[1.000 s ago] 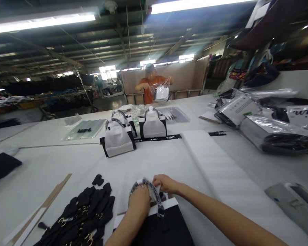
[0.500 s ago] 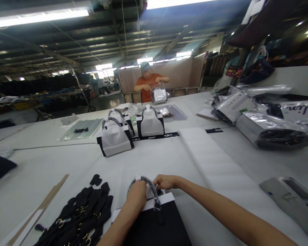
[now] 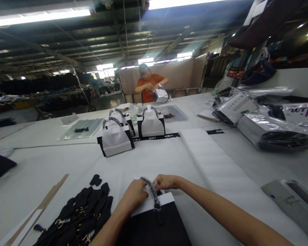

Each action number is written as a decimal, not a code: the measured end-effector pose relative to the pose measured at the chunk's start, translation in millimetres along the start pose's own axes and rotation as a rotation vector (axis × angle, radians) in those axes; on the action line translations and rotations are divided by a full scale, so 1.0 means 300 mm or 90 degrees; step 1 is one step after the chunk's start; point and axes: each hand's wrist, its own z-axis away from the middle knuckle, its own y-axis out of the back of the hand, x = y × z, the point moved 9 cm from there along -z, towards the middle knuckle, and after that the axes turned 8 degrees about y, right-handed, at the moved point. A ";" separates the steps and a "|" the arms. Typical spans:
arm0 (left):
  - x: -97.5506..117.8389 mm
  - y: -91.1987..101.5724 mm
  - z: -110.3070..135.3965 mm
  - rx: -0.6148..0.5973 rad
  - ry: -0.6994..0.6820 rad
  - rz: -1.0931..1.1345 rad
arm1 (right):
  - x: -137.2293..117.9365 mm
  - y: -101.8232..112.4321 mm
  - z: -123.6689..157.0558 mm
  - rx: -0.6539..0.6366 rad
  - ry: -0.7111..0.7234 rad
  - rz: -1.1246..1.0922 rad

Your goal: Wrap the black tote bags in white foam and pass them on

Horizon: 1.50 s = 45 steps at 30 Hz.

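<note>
"One black bag (image 3: pixel 168 223) in the head view: where is it?"

"Toward six o'clock, on the white table (image 3: pixel 159 160). From the left hand (image 3: pixel 135 194) it lies at about four o'clock; from the right hand (image 3: pixel 165 182), at six, just below."

"How does the left hand stand?"

"Fingers bent, at the ten-o'clock side of the plastic-wrapped handle (image 3: pixel 154 193). I cannot tell whether they grip anything."

"And the right?"

"Narrow, fingertips drawn together on the handle's other side, above the bag's white band (image 3: pixel 166 199). Whether something is pinched there, I cannot tell."

"What surrounds the bag?"

"At nine o'clock, a heap of black pieces with gold-coloured rings (image 3: pixel 84 212); at two, a white foam strip (image 3: pixel 218 167); toward eleven, three white-wrapped bags (image 3: pixel 118 140)."
</note>
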 end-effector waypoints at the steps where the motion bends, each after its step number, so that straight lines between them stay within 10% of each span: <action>1: -0.005 -0.001 -0.001 0.022 0.020 -0.005 | 0.003 -0.004 -0.001 -0.006 -0.005 -0.002; 8: -0.002 -0.019 -0.008 0.112 0.074 -0.035 | 0.041 -0.027 -0.005 -0.051 -0.033 -0.004; 27: 0.023 -0.087 -0.081 -0.111 -0.067 -0.062 | -0.062 -0.011 0.033 0.012 0.001 0.054; 33: 0.015 -0.105 -0.083 -0.074 -0.081 -0.075 | -0.263 0.052 0.153 0.274 0.062 0.242; 40: 0.031 -0.086 -0.067 -0.057 -0.156 -0.063 | -0.398 -0.391 0.245 0.285 0.169 0.604; 45: 0.046 -0.044 -0.018 -0.012 -0.203 -0.031 | -0.355 -0.460 0.238 0.302 0.156 0.662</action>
